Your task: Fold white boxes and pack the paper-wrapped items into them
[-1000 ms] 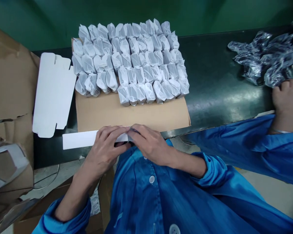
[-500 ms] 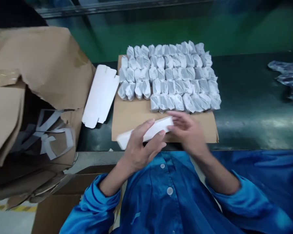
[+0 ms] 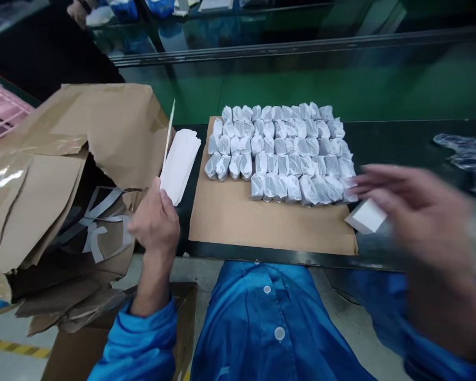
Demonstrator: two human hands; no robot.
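Left hand [image 3: 155, 225] grips white card [image 3: 178, 166] | dark bench [image 3: 388, 129] | green panel [image 3: 301, 90]

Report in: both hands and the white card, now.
Left hand holding folded white card upright. Right hand blurred, over small white card piece at corner of cardboard sheet. Paper-wrapped items in rows beside right hand.

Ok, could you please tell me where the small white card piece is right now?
In the head view, the white card piece is under the right hand, at the brown cardboard sheet's near right corner.
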